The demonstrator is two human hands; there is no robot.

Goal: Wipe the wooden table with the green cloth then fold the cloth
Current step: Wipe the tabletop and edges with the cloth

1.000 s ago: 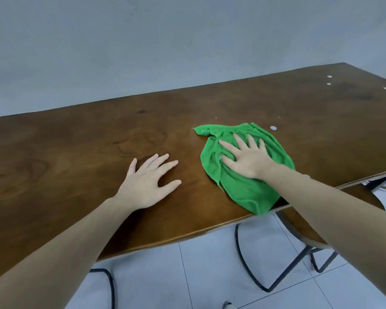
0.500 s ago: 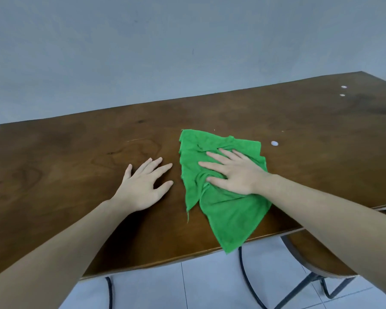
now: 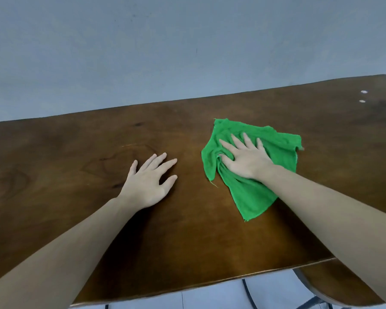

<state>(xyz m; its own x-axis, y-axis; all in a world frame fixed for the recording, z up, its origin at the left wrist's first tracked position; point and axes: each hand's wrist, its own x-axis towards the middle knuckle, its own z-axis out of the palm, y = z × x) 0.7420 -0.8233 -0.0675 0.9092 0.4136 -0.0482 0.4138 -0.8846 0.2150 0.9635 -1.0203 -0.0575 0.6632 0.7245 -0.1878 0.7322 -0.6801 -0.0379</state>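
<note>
The green cloth [image 3: 252,192] lies crumpled and spread on the dark wooden table [image 3: 76,163], right of centre. My right hand [image 3: 243,159] presses flat on it, fingers spread, thumb dug into a fold. One corner of the cloth trails toward the near edge. My left hand [image 3: 148,181] rests flat on the bare wood to the left of the cloth, fingers apart, holding nothing.
Two small white spots [image 3: 363,96] sit on the table at the far right. A round wooden stool [image 3: 334,284] with black metal legs stands under the table's near right edge. A plain grey-blue wall [image 3: 187,52] rises behind the table.
My right hand has pushed the cloth away from the near edge, farther onto the table; the cloth no longer hangs over the edge. My left hand stays flat in place.
</note>
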